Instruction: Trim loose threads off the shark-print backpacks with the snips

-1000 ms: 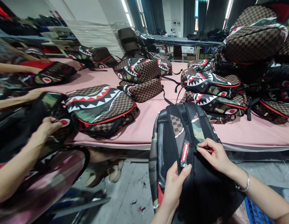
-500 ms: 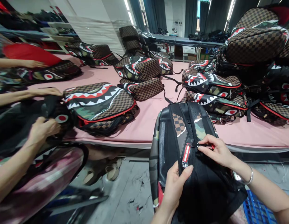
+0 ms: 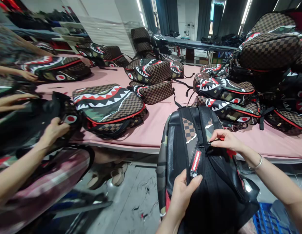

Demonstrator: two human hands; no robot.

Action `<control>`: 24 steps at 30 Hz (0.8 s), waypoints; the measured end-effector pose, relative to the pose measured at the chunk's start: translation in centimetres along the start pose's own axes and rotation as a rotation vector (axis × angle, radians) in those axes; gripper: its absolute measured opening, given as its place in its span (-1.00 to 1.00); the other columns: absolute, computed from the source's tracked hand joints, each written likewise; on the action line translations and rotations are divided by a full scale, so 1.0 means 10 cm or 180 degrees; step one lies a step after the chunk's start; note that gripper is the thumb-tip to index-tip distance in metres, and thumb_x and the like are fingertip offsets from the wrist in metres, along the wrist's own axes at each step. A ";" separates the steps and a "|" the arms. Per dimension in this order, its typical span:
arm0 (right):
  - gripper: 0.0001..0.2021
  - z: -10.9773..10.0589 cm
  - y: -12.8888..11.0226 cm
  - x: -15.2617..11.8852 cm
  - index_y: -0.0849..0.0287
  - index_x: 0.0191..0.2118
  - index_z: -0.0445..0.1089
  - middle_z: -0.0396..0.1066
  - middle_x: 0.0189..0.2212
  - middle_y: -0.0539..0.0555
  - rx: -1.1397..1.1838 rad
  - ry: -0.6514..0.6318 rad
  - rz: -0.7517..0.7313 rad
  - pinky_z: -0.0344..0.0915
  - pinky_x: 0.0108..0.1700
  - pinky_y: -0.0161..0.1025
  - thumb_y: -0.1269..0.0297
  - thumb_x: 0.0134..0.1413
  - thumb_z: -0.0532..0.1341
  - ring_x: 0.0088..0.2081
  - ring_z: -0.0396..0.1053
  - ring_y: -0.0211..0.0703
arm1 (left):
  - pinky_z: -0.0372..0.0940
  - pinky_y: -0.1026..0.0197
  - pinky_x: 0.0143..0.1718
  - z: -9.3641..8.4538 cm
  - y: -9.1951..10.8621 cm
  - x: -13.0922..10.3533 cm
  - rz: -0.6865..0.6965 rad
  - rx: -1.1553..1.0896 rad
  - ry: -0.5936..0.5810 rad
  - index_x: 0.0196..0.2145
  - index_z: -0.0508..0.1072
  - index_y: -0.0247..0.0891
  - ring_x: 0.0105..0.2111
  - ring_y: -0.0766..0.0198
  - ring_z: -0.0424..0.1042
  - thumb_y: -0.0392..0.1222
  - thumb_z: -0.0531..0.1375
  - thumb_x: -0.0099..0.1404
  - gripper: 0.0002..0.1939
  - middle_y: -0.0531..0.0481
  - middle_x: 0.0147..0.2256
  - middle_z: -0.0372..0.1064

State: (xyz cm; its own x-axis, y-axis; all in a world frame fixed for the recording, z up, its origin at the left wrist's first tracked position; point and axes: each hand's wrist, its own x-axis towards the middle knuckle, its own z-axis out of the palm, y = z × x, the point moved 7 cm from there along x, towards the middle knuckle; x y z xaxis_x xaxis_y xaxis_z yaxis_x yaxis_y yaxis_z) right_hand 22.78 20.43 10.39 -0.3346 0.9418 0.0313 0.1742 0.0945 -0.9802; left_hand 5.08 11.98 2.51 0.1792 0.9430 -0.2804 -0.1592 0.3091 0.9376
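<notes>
A black backpack (image 3: 202, 201), its back panel facing me, leans upright against the table edge. Checkered and camouflage patches show on its shoulder straps. My left hand (image 3: 183, 195) is closed on the left shoulder strap, thumb on top, just below a red-and-white label in clear plastic (image 3: 195, 162). Higher up, my right hand (image 3: 225, 141) pinches a small black strap fitting (image 3: 208, 143) between thumb and fingertips, near the other shoulder strap. Something red shows at that hand's fingers; I cannot make out what it is.
On the pink table (image 3: 160, 120) lies a shark-mouth backpack (image 3: 109, 107), with stacked backpacks (image 3: 226, 94) at the right. At left, a co-worker's hand (image 3: 54, 131) handles another black backpack (image 3: 26, 120). A blue crate (image 3: 265, 221) sits low at right.
My right hand has moved slightly up with the strap fitting, away from the label. My left hand keeps its hold. At far left, the red lining has gone from view on a co-worker's backpack.
</notes>
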 end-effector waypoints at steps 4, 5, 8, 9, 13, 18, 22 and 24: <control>-0.80 -0.01 -0.16 0.11 0.26 -0.46 0.41 0.41 -0.48 0.00 -0.0287 -0.0573 -0.0091 0.25 -0.38 -0.35 0.24 -0.20 0.34 -0.45 0.31 -0.32 | 0.11 0.32 -0.39 0.01 0.03 -0.03 0.0088 0.0131 -0.0131 -0.46 0.45 -0.34 -0.46 0.33 0.18 0.01 0.30 -0.08 -0.66 0.05 -0.52 0.28; -0.80 0.00 -0.20 0.15 0.26 -0.46 0.41 0.41 -0.48 0.00 -0.0380 -0.0731 -0.0109 0.26 -0.37 -0.35 0.24 -0.21 0.34 -0.44 0.32 -0.31 | 0.10 0.32 -0.41 0.02 0.03 -0.04 0.0082 0.0172 -0.0167 -0.47 0.44 -0.34 -0.48 0.33 0.16 0.01 0.30 -0.08 -0.66 0.05 -0.53 0.26; -0.81 0.05 -0.32 0.24 0.24 -0.44 0.43 0.42 -0.47 -0.01 -0.0565 -0.1180 -0.0143 0.27 -0.37 -0.36 0.24 -0.21 0.34 -0.44 0.33 -0.31 | 0.07 0.33 -0.43 0.02 0.02 -0.06 0.0050 0.0245 -0.0225 -0.48 0.44 -0.34 -0.49 0.35 0.12 0.02 0.30 -0.08 -0.66 0.06 -0.55 0.21; -0.81 0.07 -0.36 0.26 0.24 -0.44 0.43 0.42 -0.47 -0.01 -0.0577 -0.1316 -0.0141 0.27 -0.38 -0.36 0.24 -0.21 0.34 -0.45 0.33 -0.32 | 0.06 0.33 -0.43 0.03 0.02 -0.06 0.0048 0.0250 -0.0239 -0.47 0.44 -0.34 -0.49 0.35 0.12 0.02 0.30 -0.08 -0.66 0.06 -0.56 0.21; -0.80 0.18 -0.43 0.29 0.24 -0.42 0.44 0.45 -0.44 0.00 -0.0611 -0.1719 -0.0099 0.29 -0.38 -0.36 0.23 -0.20 0.33 -0.44 0.36 -0.31 | 0.08 0.32 -0.41 0.04 0.01 -0.06 0.0053 0.0223 -0.0252 -0.47 0.45 -0.33 -0.46 0.32 0.15 0.01 0.30 -0.10 -0.66 0.04 -0.52 0.25; -0.81 0.23 -0.47 0.30 0.24 -0.44 0.45 0.45 -0.46 0.01 -0.0728 -0.1692 -0.0378 0.30 -0.35 -0.35 0.21 -0.18 0.33 -0.41 0.37 -0.29 | 0.12 0.29 -0.39 0.04 0.04 -0.07 -0.0016 0.0098 -0.0241 -0.50 0.44 -0.33 -0.45 0.30 0.20 0.02 0.32 -0.13 -0.65 0.02 -0.49 0.29; -0.80 0.07 -0.47 0.33 0.22 -0.43 0.45 0.42 -0.47 0.00 -0.0650 -0.1056 -0.0700 0.28 -0.36 -0.34 0.20 -0.18 0.34 -0.43 0.34 -0.30 | 0.13 0.31 -0.45 0.05 0.03 -0.11 -0.0213 -0.0356 -0.0290 -0.50 0.43 -0.33 -0.51 0.33 0.20 0.02 0.34 -0.17 -0.63 0.04 -0.56 0.26; -0.78 0.00 -0.47 0.31 0.20 -0.39 0.47 0.41 -0.46 0.01 -0.0718 -0.0876 -0.0848 0.28 -0.35 -0.31 0.18 -0.20 0.35 -0.43 0.33 -0.28 | 0.12 0.31 -0.50 0.06 0.01 -0.13 -0.0316 -0.0601 -0.0334 -0.51 0.41 -0.33 -0.55 0.34 0.19 0.04 0.34 -0.19 -0.61 0.06 -0.62 0.22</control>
State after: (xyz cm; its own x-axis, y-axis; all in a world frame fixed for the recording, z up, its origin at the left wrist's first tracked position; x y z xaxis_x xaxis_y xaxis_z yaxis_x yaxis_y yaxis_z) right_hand 20.89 22.90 15.08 -0.6239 0.7570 0.1939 0.2360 0.4191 -0.8767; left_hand 5.40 10.73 3.07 0.3013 0.8919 -0.3373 -0.3127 0.4266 0.8487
